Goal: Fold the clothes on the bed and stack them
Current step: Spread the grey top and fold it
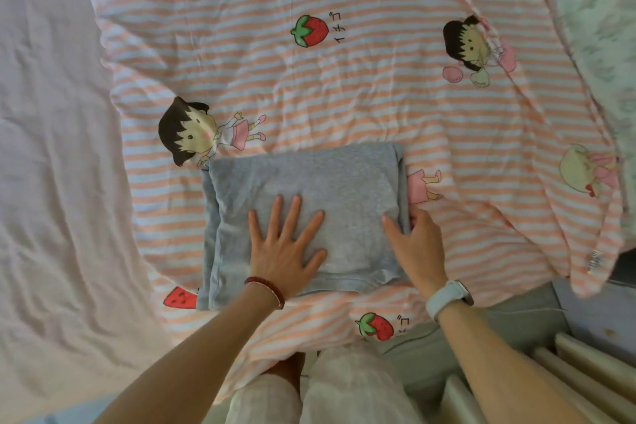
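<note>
A folded grey garment (303, 213) lies on the striped cartoon quilt (344, 79) covering the bed, just below frame centre. The left hand (284, 244), fingers spread flat, presses its middle. At the garment's 4 o'clock corner, the right hand (418, 244) has its grip around the folded edge, thumb on top.

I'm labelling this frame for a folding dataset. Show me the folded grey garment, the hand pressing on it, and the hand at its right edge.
folded grey garment (344, 182): head view, upper middle of its top layer.
left hand (285, 244): head view, back of the hand, flat on the garment.
right hand (418, 244): head view, back of the hand, at the garment's right edge.
</note>
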Motion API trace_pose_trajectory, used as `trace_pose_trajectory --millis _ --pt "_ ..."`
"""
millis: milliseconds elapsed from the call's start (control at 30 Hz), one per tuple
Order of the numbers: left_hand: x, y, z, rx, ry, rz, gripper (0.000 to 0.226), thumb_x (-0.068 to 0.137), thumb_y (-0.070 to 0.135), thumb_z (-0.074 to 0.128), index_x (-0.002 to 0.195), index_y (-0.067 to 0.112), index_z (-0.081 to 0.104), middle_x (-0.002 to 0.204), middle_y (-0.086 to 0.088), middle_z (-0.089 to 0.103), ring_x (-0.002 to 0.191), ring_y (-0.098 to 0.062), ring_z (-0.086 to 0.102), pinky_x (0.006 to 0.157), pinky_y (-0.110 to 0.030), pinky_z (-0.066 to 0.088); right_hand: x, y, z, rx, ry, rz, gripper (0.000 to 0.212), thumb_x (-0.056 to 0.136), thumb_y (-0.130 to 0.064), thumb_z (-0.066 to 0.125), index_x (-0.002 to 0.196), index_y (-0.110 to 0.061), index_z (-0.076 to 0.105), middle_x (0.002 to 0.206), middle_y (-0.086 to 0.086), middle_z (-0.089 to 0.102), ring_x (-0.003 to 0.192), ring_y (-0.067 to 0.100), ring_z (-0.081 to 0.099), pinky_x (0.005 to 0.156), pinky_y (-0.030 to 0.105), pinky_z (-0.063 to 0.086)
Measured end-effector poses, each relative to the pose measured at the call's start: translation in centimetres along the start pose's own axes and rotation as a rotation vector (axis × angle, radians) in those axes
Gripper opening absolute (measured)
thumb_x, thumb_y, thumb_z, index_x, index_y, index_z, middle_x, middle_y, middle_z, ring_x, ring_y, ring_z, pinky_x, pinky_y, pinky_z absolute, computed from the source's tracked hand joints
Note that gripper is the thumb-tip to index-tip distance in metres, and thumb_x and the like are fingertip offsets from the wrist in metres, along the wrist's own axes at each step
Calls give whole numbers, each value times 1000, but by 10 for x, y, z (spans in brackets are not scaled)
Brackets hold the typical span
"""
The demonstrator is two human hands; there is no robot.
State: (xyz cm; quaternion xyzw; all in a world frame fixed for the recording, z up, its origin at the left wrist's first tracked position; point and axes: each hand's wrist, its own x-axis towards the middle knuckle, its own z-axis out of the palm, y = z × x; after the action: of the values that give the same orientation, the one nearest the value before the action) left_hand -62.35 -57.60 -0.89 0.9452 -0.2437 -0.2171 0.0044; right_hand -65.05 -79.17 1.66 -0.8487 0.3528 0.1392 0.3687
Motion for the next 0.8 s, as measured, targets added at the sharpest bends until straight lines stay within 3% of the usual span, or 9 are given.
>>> trace_pose_trajectory --millis 67,133,233,300,367,500,600,633,800 --pt "4 -3 10 51 -78 -31 65 82 69 0 134 43 -29 149 -2 -27 136 -33 -28 103 -63 -18 -3 -6 0 9 -20 22 33 87 -36 60 106 -10 53 77 -4 58 68 17 57 55 28 41" --pt "8 -5 11 41 -116 -8 66 86 67 10 134 44 -29 146 0 -33 136 -31 -31 100 -61 -24 -7 -16 -2 -9 -88 -44 33 89 -27 57 117 -12 49 82 0 60 68 21 58 59 33 46" --pt "5 -15 -5 -309 -11 7 54 93 41 45 144 32 30 156 -1 12 144 -28 7 112 -53 -4 -22 -42 -8 104 -171 -221 31 91 -15 51 122 -17 48 93 11 61 65 20 55 60 37 47" --pt "-8 -30 -22 -781 215 -168 25 91 17 54 114 17 64 127 -5 56 119 -21 52 105 -36 34 -35 -66 -1 170 -210 -345 41 92 -14 50 133 -17 44 91 1 61 64 15 54 59 29 47" --pt "-26 -55 -34 -1111 364 -444 20 91 11 52 91 24 67 94 4 64 83 -3 59 77 -20 48 -47 -92 19 227 -307 -430 48 93 -16 49 139 -25 37 89 -6 60 62 15 55 55 26 49" --pt "-61 -106 -30 -1460 341 -853 20 94 10 44 93 11 65 76 -1 63 65 -14 58 56 -17 46 -73 -129 88 280 -580 -466 51 94 -15 48 142 -22 32 72 -6 52 54 -2 47 53 11 44" --pt "-81 -117 -24 -1639 269 -943 18 94 10 47 84 9 62 73 -5 63 51 -10 57 44 -16 42 -82 -140 117 356 -750 -309 52 96 -14 45 145 -15 28 82 5 52 81 22 60 80 36 55" --pt "-85 -117 -22 -1647 259 -931 20 93 12 48 81 12 63 73 -6 63 52 -11 55 45 -18 42 -81 -140 119 353 -703 -299 48 97 -13 43 144 -14 31 87 5 53 88 32 61 85 45 52" --pt "-88 -90 -12 -1149 154 -678 18 88 39 55 93 22 60 82 9 61 74 -13 56 60 -24 42 -50 -136 103 -54 -200 -683 37 96 -8 40 131 -5 49 113 13 59 106 25 52 86 22 39"
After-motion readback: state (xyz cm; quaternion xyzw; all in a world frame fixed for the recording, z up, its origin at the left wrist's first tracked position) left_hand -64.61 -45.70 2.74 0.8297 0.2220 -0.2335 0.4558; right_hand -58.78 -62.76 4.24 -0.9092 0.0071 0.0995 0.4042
